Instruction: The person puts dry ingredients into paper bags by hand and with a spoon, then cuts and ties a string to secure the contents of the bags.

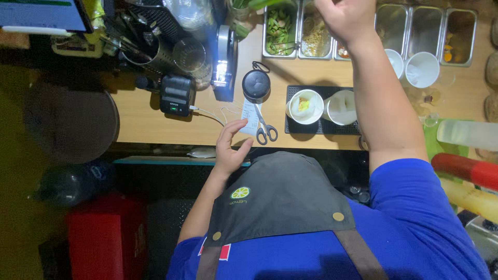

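Note:
My left hand hovers over the near edge of the wooden counter, fingers apart, holding nothing, beside a paper slip and grey-handled scissors. My right hand reaches far forward over the steel ingredient trays; its fingers curl downward and whatever is under them is hidden. Two white paper cups stand on a black mat: one has a yellow bit inside, the other is partly behind my forearm.
A small black printer, a black round lid, glass jars and a utensil holder crowd the back left. More white cups and steel trays sit back right. Squeeze bottles lie at the right edge.

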